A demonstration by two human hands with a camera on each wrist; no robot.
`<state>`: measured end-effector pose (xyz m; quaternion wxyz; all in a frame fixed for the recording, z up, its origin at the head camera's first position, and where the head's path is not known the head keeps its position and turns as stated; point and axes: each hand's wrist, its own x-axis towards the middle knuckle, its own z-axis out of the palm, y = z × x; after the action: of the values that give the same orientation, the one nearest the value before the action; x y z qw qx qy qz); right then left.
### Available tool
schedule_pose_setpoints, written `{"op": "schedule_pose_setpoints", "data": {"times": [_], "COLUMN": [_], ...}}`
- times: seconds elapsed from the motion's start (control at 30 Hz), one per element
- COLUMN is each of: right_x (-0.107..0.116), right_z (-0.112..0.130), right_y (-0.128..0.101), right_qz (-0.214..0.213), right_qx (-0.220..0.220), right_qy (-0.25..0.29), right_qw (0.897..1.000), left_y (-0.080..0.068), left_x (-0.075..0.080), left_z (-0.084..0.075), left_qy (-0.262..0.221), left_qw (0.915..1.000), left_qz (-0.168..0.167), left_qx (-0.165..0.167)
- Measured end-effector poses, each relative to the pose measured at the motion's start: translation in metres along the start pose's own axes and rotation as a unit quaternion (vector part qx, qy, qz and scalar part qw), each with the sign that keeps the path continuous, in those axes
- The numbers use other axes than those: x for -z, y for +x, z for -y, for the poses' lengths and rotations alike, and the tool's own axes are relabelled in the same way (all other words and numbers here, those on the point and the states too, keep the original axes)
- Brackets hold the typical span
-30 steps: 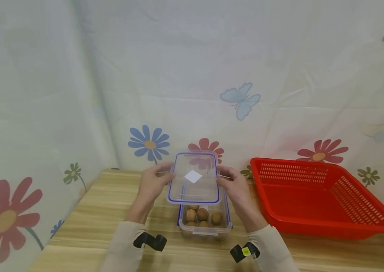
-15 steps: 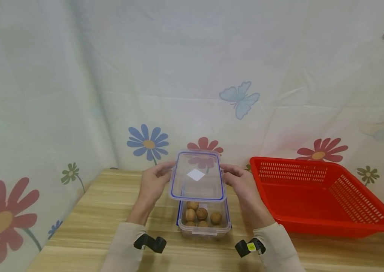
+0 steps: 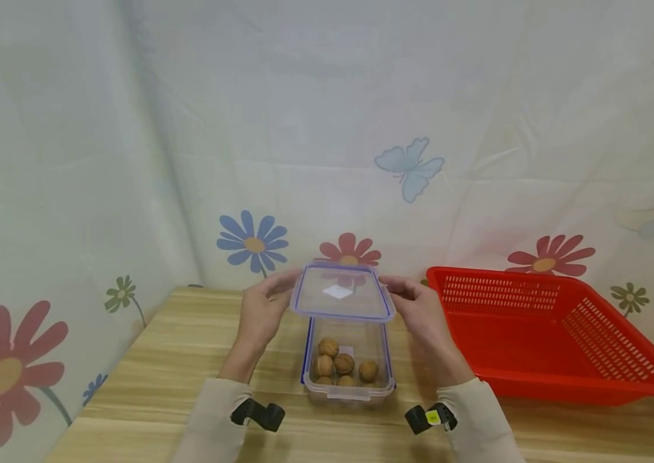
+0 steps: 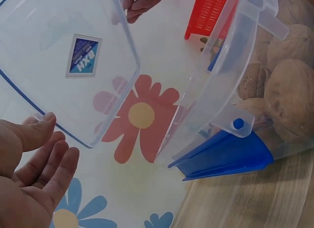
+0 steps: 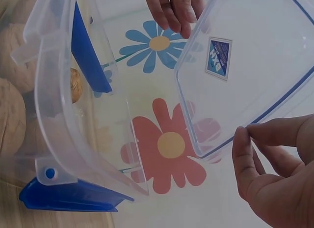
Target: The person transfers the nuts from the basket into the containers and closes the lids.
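Note:
A clear lid point(image 3: 341, 299) with a blue seal and a white label hangs level above the far end of a clear box point(image 3: 347, 384) on the wooden table point(image 3: 147, 373). My left hand point(image 3: 281, 290) holds the lid's left edge and my right hand point(image 3: 397, 289) pinches its right edge. Several walnuts point(image 3: 343, 368) lie in the open box, which has blue clips. In the right wrist view my right hand point(image 5: 248, 139) nips the lid point(image 5: 255, 66) at a corner. In the left wrist view the lid point(image 4: 64, 56) sits against my left hand's fingers point(image 4: 41, 156).
A red slotted basket point(image 3: 541, 334) stands on the table just right of my right hand. A flowered cloth backdrop point(image 3: 327, 161) hangs close behind the table and along the left side. Bare wood point(image 3: 153, 360) lies left of the box.
The lid has tipped from steeply tilted to nearly level and shifted a little right and back, uncovering more of the walnuts. Both hands kept their hold.

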<state>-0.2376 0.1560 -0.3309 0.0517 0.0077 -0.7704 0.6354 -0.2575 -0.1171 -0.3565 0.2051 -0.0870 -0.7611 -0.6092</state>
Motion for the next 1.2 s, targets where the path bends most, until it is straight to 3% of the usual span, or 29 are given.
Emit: {"op": "schedule_pose_setpoints", "data": {"times": [0.2, 0.3, 0.47, 0.73, 1.0, 1.2], "right_x": [0.0023, 0.0029, 0.0041, 0.0045, 0.0068, 0.0069], "right_z": [-0.0007, -0.0006, -0.0002, 0.0011, 0.0012, 0.0037], "right_y": [0.0007, 0.0005, 0.0009, 0.001, 0.002, 0.001], "right_qz": [-0.001, -0.001, -0.01, -0.015, 0.001, 0.003], "right_qx": [0.023, 0.037, 0.03, 0.031, 0.008, 0.016], "right_qy": [-0.007, -0.008, -0.007, -0.019, -0.036, -0.038], "right_qw": [1.0, 0.999, 0.999, 0.999, 0.999, 0.999], "left_y": [-0.0008, -0.0018, -0.0038, -0.003, -0.0053, -0.0045], "left_x": [-0.0006, -0.0007, -0.0011, -0.003, -0.0036, -0.0045], "left_z": [0.0006, 0.0003, 0.0002, -0.0006, -0.004, -0.0049], "left_qy": [-0.001, -0.008, -0.015, 0.003, -0.025, -0.052], "left_qw": [0.9999, 0.9999, 0.9994, 0.9997, 0.9988, 0.9977], "left_qz": [-0.008, -0.015, -0.024, -0.024, 0.013, 0.025], "left_qx": [-0.012, -0.002, 0.021, 0.006, 0.041, 0.036]}}
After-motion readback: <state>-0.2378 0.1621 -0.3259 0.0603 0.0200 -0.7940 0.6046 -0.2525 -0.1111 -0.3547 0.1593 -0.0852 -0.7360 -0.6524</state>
